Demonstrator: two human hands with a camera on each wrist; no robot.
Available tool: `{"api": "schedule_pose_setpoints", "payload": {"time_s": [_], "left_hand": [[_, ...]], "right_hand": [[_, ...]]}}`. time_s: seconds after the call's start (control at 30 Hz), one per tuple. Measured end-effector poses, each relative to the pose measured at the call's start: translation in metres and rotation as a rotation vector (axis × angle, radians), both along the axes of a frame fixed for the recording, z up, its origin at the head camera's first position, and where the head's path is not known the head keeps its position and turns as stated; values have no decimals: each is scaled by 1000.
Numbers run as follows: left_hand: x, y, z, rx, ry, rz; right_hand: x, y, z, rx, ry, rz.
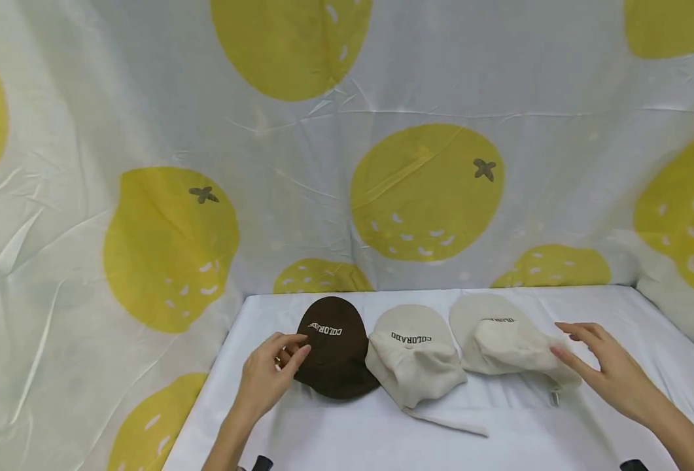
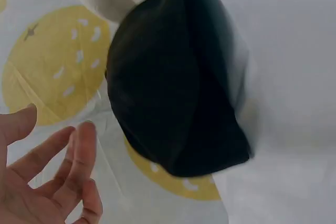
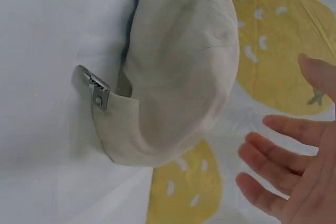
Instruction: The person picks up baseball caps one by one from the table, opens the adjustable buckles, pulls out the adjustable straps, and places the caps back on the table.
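Note:
Three baseball caps lie in a row on the white-covered table, each lettered COLORADO. At the left is a dark brown cap (image 1: 337,353), nearly black in the left wrist view. Beside it sits a cream cap (image 1: 414,366) with a loose strap trailing to the front. A second cream cap (image 1: 500,343) lies at the right, its metal buckle (image 3: 100,95) showing in the right wrist view. My left hand (image 1: 270,369), fingers loosely bent, hovers at the brown cap's left side. My right hand (image 1: 611,369) is spread beside the right cream cap, thumb toward it. Neither hand grips anything.
The white tabletop (image 1: 370,445) extends in front of the caps. A white curtain (image 1: 294,163) printed with big yellow fruits hangs behind the table and along both sides. The brown cap and the middle cream cap meet at their edges.

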State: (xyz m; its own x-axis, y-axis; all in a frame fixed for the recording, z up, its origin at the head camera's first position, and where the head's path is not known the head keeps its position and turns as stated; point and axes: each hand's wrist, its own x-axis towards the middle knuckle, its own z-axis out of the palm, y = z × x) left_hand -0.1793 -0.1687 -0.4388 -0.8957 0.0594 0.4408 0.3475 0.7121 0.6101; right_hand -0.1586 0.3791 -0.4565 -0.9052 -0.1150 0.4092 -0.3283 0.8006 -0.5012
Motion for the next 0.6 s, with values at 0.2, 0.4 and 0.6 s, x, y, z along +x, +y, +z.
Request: {"api": "schedule_pose_setpoints", "payload": {"time_s": [0.2,0.4,0.6], "left_hand": [[1,-24,1,-247,100,42],[1,-23,0,-390,77,92],[4,-16,-6,-443,29,93]], "right_hand": [[3,3,-4,67,-2,1],[7,0,-7,264,101,-5],[13,-9,-6,332,124,30]]}}
